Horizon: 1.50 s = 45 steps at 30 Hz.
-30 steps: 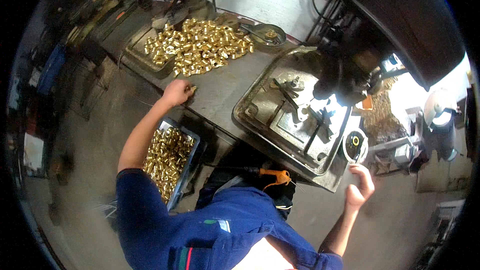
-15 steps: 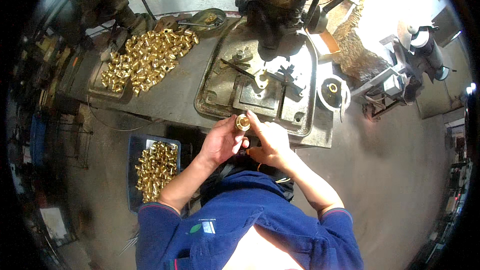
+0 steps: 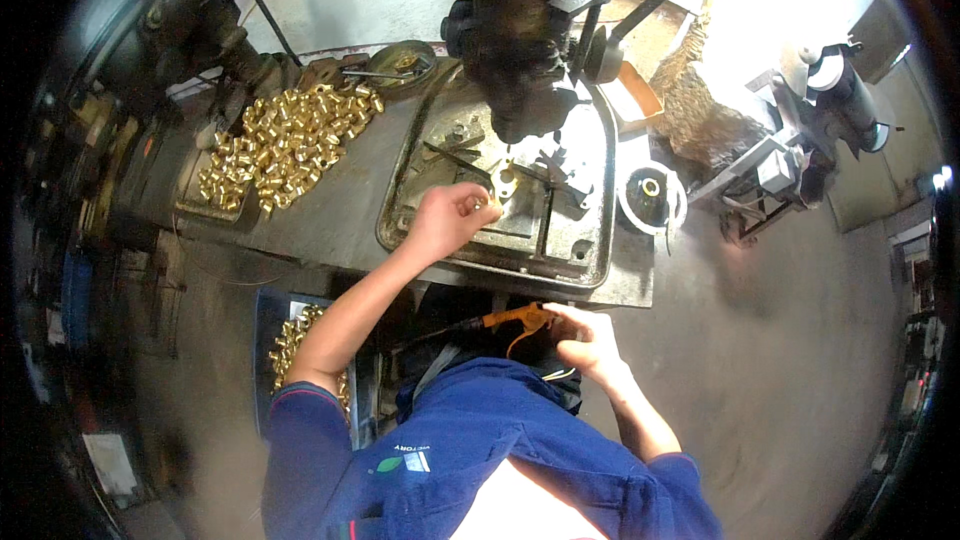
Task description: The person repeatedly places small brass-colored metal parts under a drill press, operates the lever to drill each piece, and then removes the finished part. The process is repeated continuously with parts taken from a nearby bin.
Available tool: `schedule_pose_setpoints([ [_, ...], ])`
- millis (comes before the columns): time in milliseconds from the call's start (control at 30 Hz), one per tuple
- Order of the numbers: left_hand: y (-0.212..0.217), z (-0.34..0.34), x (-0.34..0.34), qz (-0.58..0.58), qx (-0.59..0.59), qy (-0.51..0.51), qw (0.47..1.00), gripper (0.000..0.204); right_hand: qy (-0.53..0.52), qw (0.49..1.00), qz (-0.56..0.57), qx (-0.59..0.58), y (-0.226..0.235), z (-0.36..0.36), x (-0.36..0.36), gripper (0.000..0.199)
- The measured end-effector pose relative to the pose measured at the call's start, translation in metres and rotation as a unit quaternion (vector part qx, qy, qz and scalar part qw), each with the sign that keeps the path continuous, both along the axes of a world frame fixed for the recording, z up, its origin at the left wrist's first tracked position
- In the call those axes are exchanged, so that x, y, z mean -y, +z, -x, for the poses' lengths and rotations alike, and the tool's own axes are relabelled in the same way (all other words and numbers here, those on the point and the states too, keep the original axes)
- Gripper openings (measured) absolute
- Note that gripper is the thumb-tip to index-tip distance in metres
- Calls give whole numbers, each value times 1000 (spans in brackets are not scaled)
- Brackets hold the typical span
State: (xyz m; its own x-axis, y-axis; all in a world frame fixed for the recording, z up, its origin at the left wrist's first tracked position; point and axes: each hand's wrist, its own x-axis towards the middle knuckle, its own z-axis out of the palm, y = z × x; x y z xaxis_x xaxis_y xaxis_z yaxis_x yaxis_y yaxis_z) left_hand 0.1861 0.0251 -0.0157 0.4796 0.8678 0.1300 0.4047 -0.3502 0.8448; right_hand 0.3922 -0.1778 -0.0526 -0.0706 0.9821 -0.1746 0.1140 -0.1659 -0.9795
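My left hand (image 3: 447, 221) is over the drill press table (image 3: 400, 228), its fingers pinched round a brass fitting (image 3: 492, 204) that they mostly cover. Just beyond the fingertips is a bright metal holder (image 3: 504, 178), fixed between dark bars below the drill head (image 3: 532, 90). Lower and to the right, in front of the bench edge, my right hand (image 3: 590, 344) is closed on an orange air blow gun (image 3: 520, 318). The gun points left, and its hose trails down by my lap.
A heap of brass fittings (image 3: 290, 145) lies on the bench at the left. Below it, my left arm partly hides a blue crate (image 3: 268, 305) holding more. A round white tub (image 3: 632, 208) stands right of the press table. Farther right is a metal machine frame (image 3: 770, 175).
Both hands held the brass fitting together in front of the bench. My left hand has moved it forward over the press table; my right hand has drawn back and down with the blow gun.
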Motion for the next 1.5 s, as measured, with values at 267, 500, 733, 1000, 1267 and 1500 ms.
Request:
schedule_pose_setpoints([
  [267, -14, -31, -39, -179, -64, -9, 982, 22, -191, 883, 419, -88, -128, -51, 131, 69],
  [500, -15, -45, -50, -236, -149, 9, 960, 30, -98, 882, 416, -200, -158, -24, 166, 38],
  [733, -19, -42, -51, -217, -88, 11, 972, 28, 60, 909, 410, 47, -100, -50, 152, 53],
  [1000, -21, -40, -51, -208, -129, 18, 969, 30, -44, 981, 25, 187, 101, -111, -3, 51],
  [1267, -24, -26, -19, -297, -144, -24, 944, 30, -184, 900, -383, -101, 251, -124, -194, 59],
  [1500, -10, -30, -10, -269, -242, -45, 931, 24, -190, 899, -320, -229, 286, -114, -233, 48],
])
